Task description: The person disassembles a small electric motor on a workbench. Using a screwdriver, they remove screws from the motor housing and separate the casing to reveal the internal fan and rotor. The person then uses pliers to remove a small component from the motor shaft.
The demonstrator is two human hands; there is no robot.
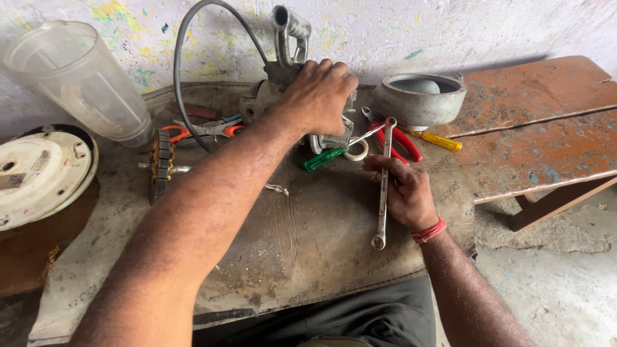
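Observation:
My left hand (319,95) is closed over a grey metal motor housing (260,101) at the back of the worn mat (308,238), holding it down. A black cable (180,58) loops up from that housing to a metal handle piece (289,32). My right hand (405,193), with a red thread at the wrist, grips a long steel combination wrench (384,186); its upper end reaches the housing by my left hand. A green-handled tool (323,159) and a small white ring (355,151) lie between the hands.
A clear plastic blender jar (77,77) and a white round base (38,173) lie at the left. Also here: a wound rotor (160,164), orange-handled scissors (199,130), red pliers (402,141), a yellow-handled screwdriver (440,141), a grey metal bowl (421,99) and a rusty wooden bench (540,128).

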